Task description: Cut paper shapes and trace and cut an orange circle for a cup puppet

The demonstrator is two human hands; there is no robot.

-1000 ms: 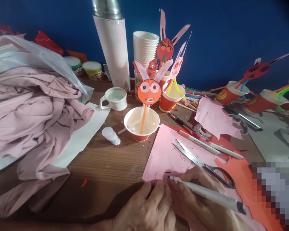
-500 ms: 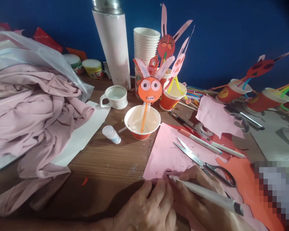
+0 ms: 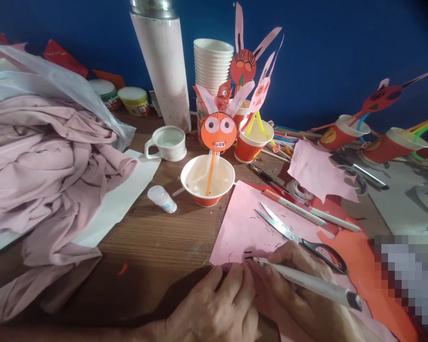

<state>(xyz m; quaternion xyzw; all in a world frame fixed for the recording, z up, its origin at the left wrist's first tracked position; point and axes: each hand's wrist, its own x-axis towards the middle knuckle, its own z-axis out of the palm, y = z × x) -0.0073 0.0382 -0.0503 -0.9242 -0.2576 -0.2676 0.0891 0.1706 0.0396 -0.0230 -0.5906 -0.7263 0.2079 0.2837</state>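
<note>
My right hand (image 3: 303,280) is closed around a white marker pen (image 3: 314,280) with a dark end, its tip on the pink paper (image 3: 231,218). Short black strokes (image 3: 248,252) show just left of the tip. My left hand (image 3: 221,304) has its fingers curled together, fingertips pressing a pink paper edge; what lies beneath them is hidden. Scissors (image 3: 288,232) with a black handle lie partly open on the paper, just beyond my right hand. Past the paper stands a paper cup (image 3: 189,166) with an orange paper face (image 3: 218,137) on straws.
Pink cloth (image 3: 57,171) fills the left side. A mug (image 3: 169,145), a small clear tube (image 3: 162,198), a tall flask (image 3: 164,71) and stacked cups (image 3: 214,64) stand behind. More cups with paper faces, pens and tape (image 3: 301,189) spread rightward. Orange paper (image 3: 364,270) lies at right.
The marker tip has shifted slightly to the right, and a second black stroke now shows beside the first. The view has drifted a little; the left hand stays on the paper.
</note>
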